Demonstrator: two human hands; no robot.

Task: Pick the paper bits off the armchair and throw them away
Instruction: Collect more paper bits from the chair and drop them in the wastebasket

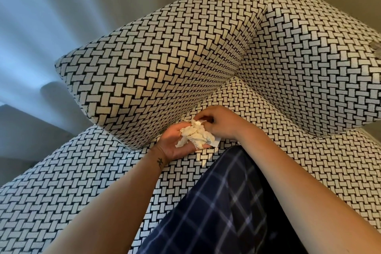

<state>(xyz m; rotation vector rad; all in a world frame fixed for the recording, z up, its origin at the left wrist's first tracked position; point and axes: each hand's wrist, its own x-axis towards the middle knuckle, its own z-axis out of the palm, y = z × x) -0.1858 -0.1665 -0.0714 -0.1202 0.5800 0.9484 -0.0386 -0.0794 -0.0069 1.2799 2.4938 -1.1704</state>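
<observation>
The armchair (pixel 61 187) is covered in a black-and-white woven-pattern fabric. My left hand (pixel 175 142) lies palm up over the seat and cradles a heap of crumpled white paper bits (pixel 195 135). My right hand (pixel 218 122) hovers right above that heap, fingers curled, pinching a small paper bit at the heap's top edge. A flat white scrap (pixel 215 142) pokes out under the heap at its right side.
The chair's arm cushion (pixel 156 57) rises just behind my hands, and the back cushion (pixel 309 57) stands to the right. My leg in dark plaid trousers (pixel 222 208) rests on the seat below my hands. Pale curtains (pixel 41 16) hang at the left.
</observation>
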